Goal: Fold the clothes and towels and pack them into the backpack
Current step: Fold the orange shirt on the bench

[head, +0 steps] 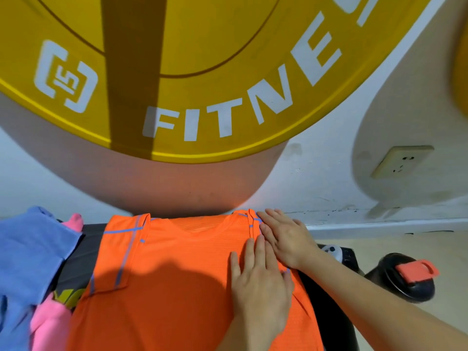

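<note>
Beneath both palms lies the folded side edge of the orange shirt (177, 274). My left hand (258, 287) and right hand (286, 239) press it flat, fingers straight and close together, gripping nothing. The right hand sits just beyond the left, touching it. The shirt's long axis runs from the collar, past my fingertips, to the hem near me, and its bulk extends leftward. Farther left rest a blue cloth (30, 249) and a pink cloth (48, 323). No backpack shows.
</note>
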